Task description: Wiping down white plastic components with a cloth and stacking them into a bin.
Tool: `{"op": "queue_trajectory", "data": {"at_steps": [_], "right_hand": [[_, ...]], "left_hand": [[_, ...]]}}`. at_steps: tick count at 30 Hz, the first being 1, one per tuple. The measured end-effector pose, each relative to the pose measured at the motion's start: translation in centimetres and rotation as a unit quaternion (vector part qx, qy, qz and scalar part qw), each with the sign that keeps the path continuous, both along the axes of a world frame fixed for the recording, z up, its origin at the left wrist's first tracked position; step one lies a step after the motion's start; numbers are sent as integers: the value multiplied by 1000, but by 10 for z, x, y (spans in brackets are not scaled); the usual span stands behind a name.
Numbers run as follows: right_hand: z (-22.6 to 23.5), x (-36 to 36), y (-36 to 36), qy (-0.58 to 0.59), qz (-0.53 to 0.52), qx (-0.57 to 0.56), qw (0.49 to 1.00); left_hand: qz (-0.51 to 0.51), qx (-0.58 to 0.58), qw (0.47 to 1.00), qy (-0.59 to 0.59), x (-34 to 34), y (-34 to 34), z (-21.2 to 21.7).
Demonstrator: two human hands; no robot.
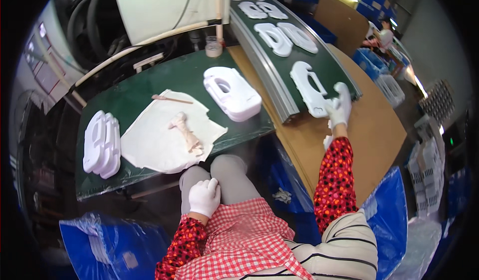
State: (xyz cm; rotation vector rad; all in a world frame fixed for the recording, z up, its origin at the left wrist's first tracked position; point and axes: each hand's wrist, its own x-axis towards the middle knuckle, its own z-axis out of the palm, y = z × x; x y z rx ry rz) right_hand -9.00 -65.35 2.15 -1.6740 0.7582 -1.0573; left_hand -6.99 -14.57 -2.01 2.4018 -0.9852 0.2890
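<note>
My right hand [340,108], in a white glove, reaches to the near end of the conveyor. Its fingers are stretched out and its thumb lies at the near edge of a white plastic frame-shaped part [305,93], which rests flat on the green belt. In a matching glove, my left hand [203,198] rests on my lap with the fingers curled in; nothing shows in it. Ahead of my knees a white cloth [144,135] covers part of the green table, bearing a crumpled pale cloth piece [183,130] and a thin brownish tool [172,99].
A pile of white parts [232,93] stands at the table's right, with leaning ones [102,143] at its left. More parts [287,36] lie farther along the conveyor belt [279,66]. Brown board [369,130] borders it. Blue lined bins [115,245] flank me. Another person [385,35] sits far right.
</note>
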Motion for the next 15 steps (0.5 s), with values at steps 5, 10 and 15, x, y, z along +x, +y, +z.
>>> {"op": "queue_trajectory", "data": {"at_steps": [5, 10, 15], "right_hand": [[79, -27, 57, -182, -7, 71, 981], [150, -32, 173, -28, -1, -301, 953], [132, -21, 283, -11, 336, -634, 697]], "left_hand": [[14, -40, 999, 26, 1, 12, 8], [62, -171, 947, 266, 10, 10, 19], [-77, -542, 578, 605, 19, 2, 62]]}}
